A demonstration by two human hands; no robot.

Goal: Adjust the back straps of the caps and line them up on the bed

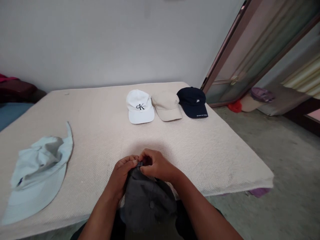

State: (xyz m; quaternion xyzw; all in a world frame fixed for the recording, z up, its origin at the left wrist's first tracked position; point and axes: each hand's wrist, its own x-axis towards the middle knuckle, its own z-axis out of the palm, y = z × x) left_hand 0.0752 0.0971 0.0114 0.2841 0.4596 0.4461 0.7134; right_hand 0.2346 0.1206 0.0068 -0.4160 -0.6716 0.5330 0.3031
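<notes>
A dark grey baseball cap [150,203] is held at the near edge of the table, its top button facing up. My left hand [122,173] is closed on the cap's far edge, thumb and fingers pinching what looks like its back strap. Beside it, my right hand [156,165] pinches the same edge with bent fingers. The strap's fastening is mostly covered by the fingers. To the left lies a pale mint cap [42,166], crumpled, with its strap loose and sticking up.
A white cap [140,106], a beige cap [167,105] and a navy cap [192,101] stand in a row at the back of the cloth-covered table [100,116]. Behind is a grey wall [112,40]. A glass-panelled door [240,56] is at the right.
</notes>
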